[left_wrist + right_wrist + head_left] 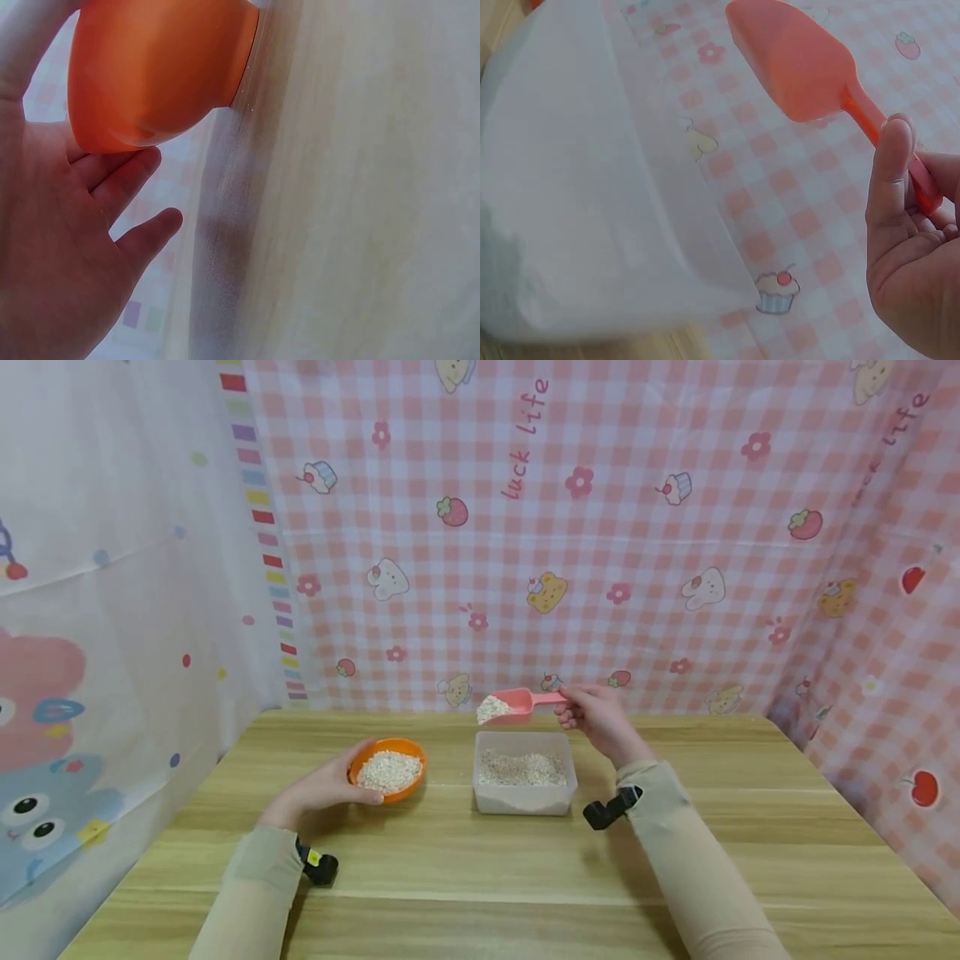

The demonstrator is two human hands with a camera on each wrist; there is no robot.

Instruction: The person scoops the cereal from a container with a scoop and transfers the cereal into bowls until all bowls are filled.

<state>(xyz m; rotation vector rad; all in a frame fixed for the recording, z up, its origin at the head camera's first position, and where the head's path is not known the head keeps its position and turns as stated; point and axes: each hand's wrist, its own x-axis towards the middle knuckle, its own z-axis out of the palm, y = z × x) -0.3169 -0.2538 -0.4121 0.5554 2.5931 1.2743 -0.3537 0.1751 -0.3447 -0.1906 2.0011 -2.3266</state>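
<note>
My right hand [597, 714] pinches the handle of a pink scoop [517, 703], held above the far rim of a translucent plastic tub [525, 799]. Pale flakes that look like oats [492, 708] lie heaped at the scoop's tip. More flakes fill part of the tub. The right wrist view shows the thumb pressed along the handle of the scoop [802, 67]. On the left, my left hand [337, 781] holds an orange bowl [408, 790] by its side, thumb near, fingers behind. Flakes fill much of the bowl [161, 67], whose base appears to rest on the table.
The wood-grain table [450, 877] carries the bowl and tub. A pink checked cloth [510, 568] hangs behind its far edge, with a white printed cloth [135, 568] at the left. Black wrist cameras sit on both sleeves. A few specks lie beside the bowl.
</note>
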